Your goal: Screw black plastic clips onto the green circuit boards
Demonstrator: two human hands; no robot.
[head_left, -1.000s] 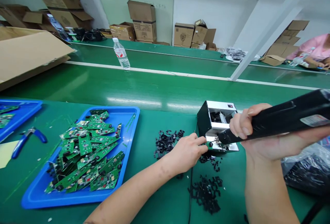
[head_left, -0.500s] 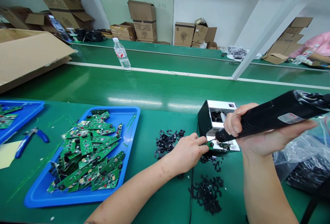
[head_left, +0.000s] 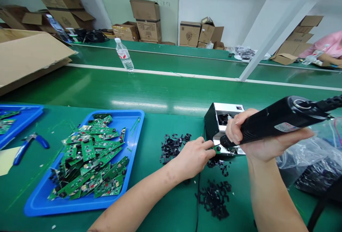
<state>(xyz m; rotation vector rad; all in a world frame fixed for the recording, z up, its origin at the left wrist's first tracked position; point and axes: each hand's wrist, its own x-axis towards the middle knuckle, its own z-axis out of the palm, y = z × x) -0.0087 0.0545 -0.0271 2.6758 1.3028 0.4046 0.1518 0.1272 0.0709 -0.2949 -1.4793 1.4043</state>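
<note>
We close our right hand [head_left: 256,143] round a black handheld power tool [head_left: 264,125], whose tip has shifted left since a moment ago and now sits just above a small green circuit board [head_left: 219,149]. Our left hand [head_left: 192,157] pinches that board at a small silver-and-black machine [head_left: 223,125]. Black plastic parts [head_left: 172,148] lie heaped beside it; a blue tray [head_left: 140,125] of green boards [head_left: 91,153] sits toward the worktop's left edge. Beyond, a water bottle [head_left: 124,56] stands on a green conveyor belt [head_left: 149,93].
</note>
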